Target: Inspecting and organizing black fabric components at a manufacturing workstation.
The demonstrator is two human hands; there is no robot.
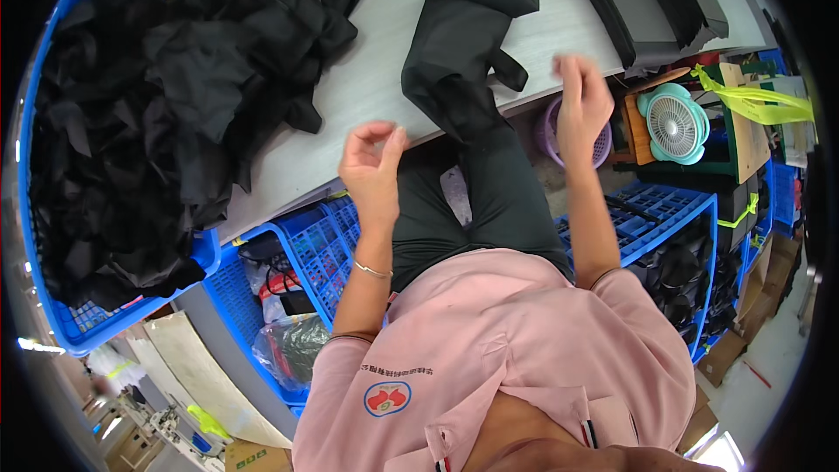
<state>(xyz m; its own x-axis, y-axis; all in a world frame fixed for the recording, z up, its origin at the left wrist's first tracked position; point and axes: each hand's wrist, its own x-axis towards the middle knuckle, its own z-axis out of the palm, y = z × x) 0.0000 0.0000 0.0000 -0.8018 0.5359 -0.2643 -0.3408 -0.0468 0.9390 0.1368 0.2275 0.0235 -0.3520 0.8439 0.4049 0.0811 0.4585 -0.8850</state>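
Note:
A black fabric piece (459, 35), which looks like a sewn pouch with a loop on its right side, lies on the pale table (350, 92). Its near end hangs over the front edge above my lap. Left of it, my left hand (371, 162) is raised at the table edge, fingers loosely curled and apart from the thumb, with nothing seen between them. My right hand (584, 109) is held up right of the fabric and does not touch it. Motion smears its bent fingers, so whether they pinch anything is unclear.
A blue crate (210, 253) heaped with black fabric pieces (175, 114) stands at the left. Flat black-and-grey panels (642, 0) lie at the far right of the table. Below are a purple basket (551, 135), a teal fan (673, 124) and blue baskets (686, 201).

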